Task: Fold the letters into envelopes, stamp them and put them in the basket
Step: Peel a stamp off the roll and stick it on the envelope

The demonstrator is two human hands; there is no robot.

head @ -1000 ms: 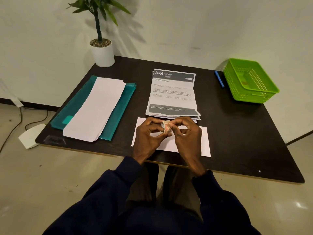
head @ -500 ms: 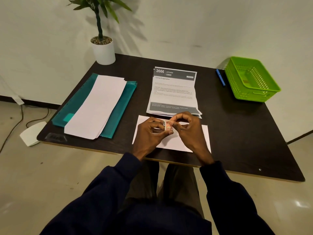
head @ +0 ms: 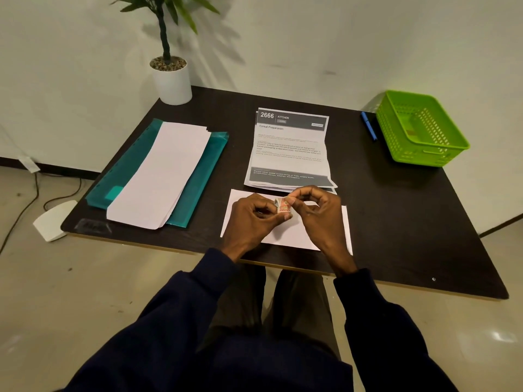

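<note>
A small reddish stamp (head: 283, 206) is held just above a white envelope (head: 285, 234) that lies flat near the table's front edge. My left hand (head: 252, 220) pinches the stamp from the left between thumb and fingers. My right hand (head: 319, 215) pinches its upper right edge with thumb and forefinger. Both hands hide the envelope's middle. Behind it lies a creased printed letter (head: 291, 149), unfolded, on top of other sheets. The green plastic basket (head: 421, 128) stands at the far right corner.
A stack of white envelopes (head: 162, 176) lies on a teal folder (head: 203, 171) at the left. A blue pen (head: 368, 126) lies beside the basket. A potted plant (head: 171, 77) stands at the back left corner. The dark table (head: 396, 216) ends just before my knees.
Both hands stay over the envelope, working the stamp between the fingertips. The right hand's fingers have shifted to the stamp's upper edge.
</note>
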